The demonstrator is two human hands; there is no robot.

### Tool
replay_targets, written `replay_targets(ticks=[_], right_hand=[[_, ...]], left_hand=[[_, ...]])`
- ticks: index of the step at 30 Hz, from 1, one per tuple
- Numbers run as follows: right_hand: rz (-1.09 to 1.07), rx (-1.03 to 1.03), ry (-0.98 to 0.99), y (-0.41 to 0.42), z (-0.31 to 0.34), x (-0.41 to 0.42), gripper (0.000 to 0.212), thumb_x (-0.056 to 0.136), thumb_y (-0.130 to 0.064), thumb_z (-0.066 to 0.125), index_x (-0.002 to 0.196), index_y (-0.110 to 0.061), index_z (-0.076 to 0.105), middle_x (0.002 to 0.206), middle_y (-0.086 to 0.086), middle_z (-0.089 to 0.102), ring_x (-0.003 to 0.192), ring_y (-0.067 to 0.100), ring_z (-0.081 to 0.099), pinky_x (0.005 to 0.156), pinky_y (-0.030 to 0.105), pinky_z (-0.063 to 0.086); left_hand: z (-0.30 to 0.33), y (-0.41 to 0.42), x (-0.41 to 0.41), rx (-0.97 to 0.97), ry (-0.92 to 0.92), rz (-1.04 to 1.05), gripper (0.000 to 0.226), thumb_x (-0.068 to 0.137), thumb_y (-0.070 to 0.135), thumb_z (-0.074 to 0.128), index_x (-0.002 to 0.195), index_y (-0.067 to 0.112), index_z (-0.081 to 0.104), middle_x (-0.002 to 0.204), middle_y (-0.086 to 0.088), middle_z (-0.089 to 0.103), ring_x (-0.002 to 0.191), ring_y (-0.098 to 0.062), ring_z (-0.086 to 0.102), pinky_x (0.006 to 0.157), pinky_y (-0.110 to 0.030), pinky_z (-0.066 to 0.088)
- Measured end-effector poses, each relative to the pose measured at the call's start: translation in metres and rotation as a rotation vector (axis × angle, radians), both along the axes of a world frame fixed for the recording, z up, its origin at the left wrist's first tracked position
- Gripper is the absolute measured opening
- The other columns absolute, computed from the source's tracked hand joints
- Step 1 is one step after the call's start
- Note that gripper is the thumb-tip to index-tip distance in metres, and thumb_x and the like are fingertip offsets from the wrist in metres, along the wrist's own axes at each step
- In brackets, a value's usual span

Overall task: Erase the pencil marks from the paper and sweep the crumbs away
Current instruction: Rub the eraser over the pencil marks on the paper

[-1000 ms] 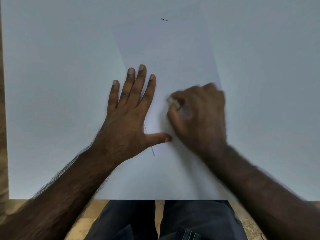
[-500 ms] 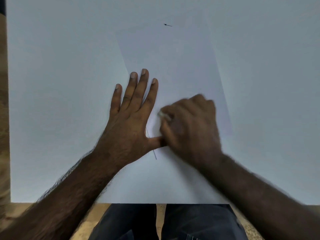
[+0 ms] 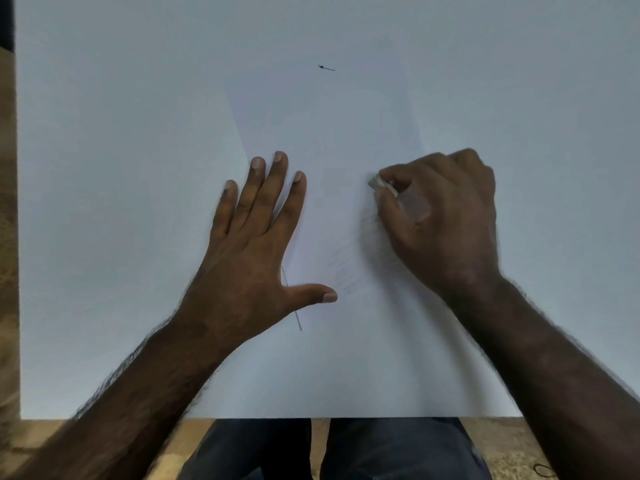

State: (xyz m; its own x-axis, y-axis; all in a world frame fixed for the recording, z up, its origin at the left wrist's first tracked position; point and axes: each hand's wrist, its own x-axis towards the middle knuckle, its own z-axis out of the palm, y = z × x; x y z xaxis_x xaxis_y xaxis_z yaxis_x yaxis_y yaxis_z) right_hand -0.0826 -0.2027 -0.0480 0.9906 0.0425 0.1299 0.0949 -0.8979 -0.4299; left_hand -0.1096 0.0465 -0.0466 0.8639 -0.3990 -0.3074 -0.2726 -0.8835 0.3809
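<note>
A white sheet of paper (image 3: pixel 332 133) lies on the white table, slightly rotated. My left hand (image 3: pixel 252 244) lies flat on the paper's left edge, fingers straight and thumb spread. My right hand (image 3: pixel 443 216) pinches a small white eraser (image 3: pixel 381 183) between thumb and fingers, its tip on the paper to the right of the left hand. Faint grey pencil smudges (image 3: pixel 356 268) show between the two hands. A thin pencil line (image 3: pixel 294 306) runs along the paper's left edge under the left thumb.
The white table (image 3: pixel 121 168) fills most of the view, its front edge near the bottom. A small dark mark (image 3: pixel 325 67) sits on the table beyond the paper's top. My dark trousers (image 3: pixel 311 448) and a brown floor (image 3: pixel 7 202) show past the table edges.
My right hand with the eraser has moved right and away from the left hand, from beside the left thumb to farther up the paper. The left hand stays flat in place.
</note>
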Motion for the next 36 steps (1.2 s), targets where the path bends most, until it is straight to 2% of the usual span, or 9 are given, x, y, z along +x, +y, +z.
replay_targets(ticks=[3,5,8,12,17,22,24,28,36], right_hand=[[0.015,0.028,-0.001,0.009,-0.003,-0.016,0.009,0.1,-0.027,0.073,0.102,-0.021,0.079,0.094,-0.006,0.074,0.089,0.028,0.062,0.085,0.044,0.043],[0.021,0.059,0.014,0.016,-0.003,-0.021,0.01,0.1,-0.027,0.073,0.104,-0.02,0.079,0.095,-0.006,0.074,0.089,0.027,0.063,0.085,0.045,0.045],[0.009,0.119,0.042,0.019,-0.004,-0.025,0.011,0.101,-0.027,0.073,0.105,-0.02,0.079,0.096,-0.006,0.074,0.091,0.025,0.064,0.087,0.047,0.047],[0.092,0.164,0.101,0.018,-0.002,-0.037,0.011,0.098,-0.024,0.076,0.107,-0.018,0.08,0.099,-0.004,0.075,0.094,0.022,0.064,0.087,0.044,0.047],[0.321,0.018,0.092,0.011,0.004,-0.025,0.015,0.094,-0.025,0.073,0.106,-0.019,0.08,0.099,0.001,0.074,0.092,0.031,0.062,0.081,0.045,0.044],[0.052,-0.033,-0.034,-0.017,-0.001,0.035,0.009,0.096,-0.026,0.071,0.099,-0.025,0.079,0.092,-0.003,0.074,0.09,0.035,0.062,0.085,0.047,0.043],[0.07,-0.014,-0.014,-0.008,0.0,0.027,0.007,0.095,-0.026,0.072,0.096,-0.025,0.079,0.091,-0.002,0.074,0.089,0.035,0.062,0.085,0.047,0.044],[0.303,0.001,0.026,0.021,0.002,-0.012,0.009,0.095,-0.023,0.073,0.099,-0.02,0.081,0.093,-0.001,0.074,0.087,0.033,0.061,0.078,0.046,0.042],[0.064,-0.016,-0.05,0.007,-0.003,0.025,0.011,0.096,-0.025,0.07,0.1,-0.02,0.08,0.092,-0.002,0.074,0.09,0.031,0.062,0.083,0.044,0.042]], left_hand=[[0.004,-0.005,0.003,-0.022,-0.045,0.056,0.124,0.082,0.095,0.038,0.169,0.009,0.016,0.178,-0.014,-0.004,0.165,-0.031,-0.01,0.131,-0.063,0.001],[0.003,-0.013,0.008,-0.099,-0.074,0.063,0.114,0.089,0.084,0.047,0.167,0.005,0.022,0.178,-0.017,0.002,0.165,-0.032,-0.006,0.133,-0.059,0.002],[-0.002,-0.027,0.015,-0.204,-0.016,0.069,0.109,0.093,0.071,0.057,0.17,0.009,0.012,0.178,-0.014,-0.006,0.165,-0.028,-0.012,0.134,-0.049,-0.001],[-0.01,-0.034,0.014,-0.209,-0.023,0.053,0.106,0.097,0.07,0.052,0.17,0.012,0.004,0.178,-0.013,-0.013,0.164,-0.028,-0.017,0.133,-0.045,-0.008],[-0.012,-0.032,0.014,-0.183,-0.028,0.047,0.11,0.096,0.07,0.057,0.17,0.013,0.001,0.178,-0.011,-0.015,0.164,-0.028,-0.018,0.133,-0.046,-0.008],[-0.008,-0.032,0.018,-0.173,0.017,0.047,0.119,0.09,0.081,0.052,0.17,0.015,-0.005,0.177,-0.008,-0.021,0.162,-0.024,-0.024,0.133,-0.046,-0.01],[-0.009,-0.033,0.018,-0.176,0.013,0.06,0.12,0.09,0.08,0.055,0.17,0.012,-0.005,0.177,-0.007,-0.02,0.163,-0.024,-0.023,0.133,-0.046,-0.009],[-0.012,-0.033,0.014,-0.187,-0.031,0.072,0.113,0.095,0.069,0.059,0.17,0.008,0.001,0.178,-0.009,-0.012,0.164,-0.024,-0.016,0.134,-0.044,-0.006],[-0.012,-0.032,0.016,-0.167,0.003,0.058,0.12,0.09,0.082,0.05,0.169,0.01,-0.005,0.177,-0.008,-0.018,0.163,-0.024,-0.021,0.133,-0.043,-0.01]])
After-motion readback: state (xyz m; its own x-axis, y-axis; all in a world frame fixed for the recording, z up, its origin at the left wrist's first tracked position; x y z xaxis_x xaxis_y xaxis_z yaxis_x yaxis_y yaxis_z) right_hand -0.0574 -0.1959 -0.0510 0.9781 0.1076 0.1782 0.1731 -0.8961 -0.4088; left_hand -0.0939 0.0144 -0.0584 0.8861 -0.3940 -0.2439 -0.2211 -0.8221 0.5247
